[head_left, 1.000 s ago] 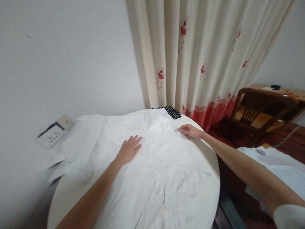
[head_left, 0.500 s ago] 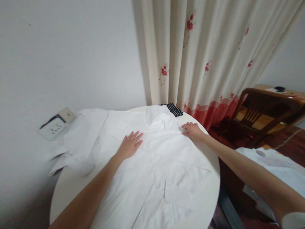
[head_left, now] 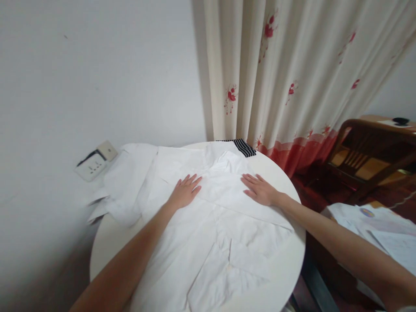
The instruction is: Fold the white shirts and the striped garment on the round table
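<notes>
A white garment [head_left: 182, 251], which looks like a shirt, lies spread over a round white table [head_left: 276, 169]. One part of it, perhaps a sleeve, hangs past the table's left edge toward the wall. My left hand [head_left: 184, 191] rests flat on the cloth near the middle, fingers stretched out. To its right, my right hand [head_left: 260, 189] also presses flat on the garment, fingers out and pointing left. Neither hand grips anything. Wrinkles and a folded edge show in the lower part of the cloth. A black-and-white striped cloth [head_left: 244, 147] sits at the table's far edge.
A wall socket [head_left: 91, 168] is at the left, close to the garment. Behind the table hangs a floral curtain [head_left: 253, 86] with a red hem. At right stand a wooden chair [head_left: 344, 151] and a surface with white papers or cloth [head_left: 383, 221].
My right hand has moved from the garment's right edge inward onto the cloth and flattened. My left hand stays flat in about the same place. The camera view has shifted slightly left.
</notes>
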Available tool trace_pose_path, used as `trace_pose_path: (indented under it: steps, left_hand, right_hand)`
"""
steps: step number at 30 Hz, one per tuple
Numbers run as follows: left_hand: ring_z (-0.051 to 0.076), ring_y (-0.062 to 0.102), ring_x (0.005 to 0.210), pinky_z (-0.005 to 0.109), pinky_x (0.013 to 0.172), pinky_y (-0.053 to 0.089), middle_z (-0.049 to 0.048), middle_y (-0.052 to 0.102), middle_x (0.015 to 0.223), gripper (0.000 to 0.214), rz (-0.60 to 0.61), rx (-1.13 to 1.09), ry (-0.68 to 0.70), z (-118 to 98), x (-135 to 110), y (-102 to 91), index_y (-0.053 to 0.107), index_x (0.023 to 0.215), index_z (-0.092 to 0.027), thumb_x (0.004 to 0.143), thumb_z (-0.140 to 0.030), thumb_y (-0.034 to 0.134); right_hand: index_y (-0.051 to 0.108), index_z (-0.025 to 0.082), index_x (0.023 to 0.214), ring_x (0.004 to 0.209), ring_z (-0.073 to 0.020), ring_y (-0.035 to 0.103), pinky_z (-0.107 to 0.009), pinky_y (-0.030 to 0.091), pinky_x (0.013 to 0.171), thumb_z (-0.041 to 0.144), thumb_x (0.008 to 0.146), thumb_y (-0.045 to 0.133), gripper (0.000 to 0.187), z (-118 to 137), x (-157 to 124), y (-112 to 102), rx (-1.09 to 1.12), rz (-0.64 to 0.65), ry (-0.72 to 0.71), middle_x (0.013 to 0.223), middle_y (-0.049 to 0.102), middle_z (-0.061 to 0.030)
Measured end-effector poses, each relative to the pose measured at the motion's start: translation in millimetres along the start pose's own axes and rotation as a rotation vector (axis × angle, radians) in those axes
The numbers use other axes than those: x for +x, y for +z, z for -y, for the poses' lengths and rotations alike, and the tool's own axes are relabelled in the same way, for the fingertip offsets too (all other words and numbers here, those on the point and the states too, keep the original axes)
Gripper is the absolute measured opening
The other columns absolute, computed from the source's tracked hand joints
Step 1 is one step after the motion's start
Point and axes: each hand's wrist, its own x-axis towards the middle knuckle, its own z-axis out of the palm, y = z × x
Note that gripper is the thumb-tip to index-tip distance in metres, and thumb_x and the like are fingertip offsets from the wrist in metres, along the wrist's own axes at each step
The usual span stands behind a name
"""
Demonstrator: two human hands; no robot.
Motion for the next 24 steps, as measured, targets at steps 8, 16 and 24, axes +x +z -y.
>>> trace_pose_path:
  steps: [8,16,24]
  left_hand:
    - [0.029,0.020,0.153,0.057,0.119,0.022,0.0021,0.025,0.165,0.055,0.010,-0.001,0.002,-7.0,-2.8,-7.3,0.032,0.157,-0.031,0.105,-0.048,0.026]
    - [0.030,0.022,0.152,0.058,0.119,0.021,0.0022,0.027,0.165,0.054,-0.008,-0.025,0.003,-4.2,-2.9,-4.8,0.033,0.156,-0.033,0.104,-0.048,0.027]
    - [0.029,0.021,0.153,0.056,0.119,0.022,0.0009,0.027,0.165,0.054,-0.003,-0.024,0.003,-4.2,-3.7,-5.2,0.033,0.156,-0.034,0.104,-0.049,0.028]
  right_hand:
    - [0.035,0.016,0.155,0.151,-0.0289,0.024,-0.057,0.025,0.118,0.045,0.103,0.030,0.060,-54.1,-0.9,-21.0,-0.017,-0.008,0.365,0.164,0.027,-0.0124]
    - [0.074,0.010,0.106,0.098,-0.0318,0.071,-0.038,0.054,0.082,0.032,0.090,0.055,0.034,-60.3,41.0,-33.3,0.069,-0.058,0.723,0.102,0.075,-0.0220]
    - [0.076,0.010,0.086,0.072,-0.0262,0.071,-0.031,0.052,0.066,0.037,0.071,0.077,0.031,-72.1,55.8,-33.3,0.231,-0.032,0.691,0.069,0.073,-0.0132]
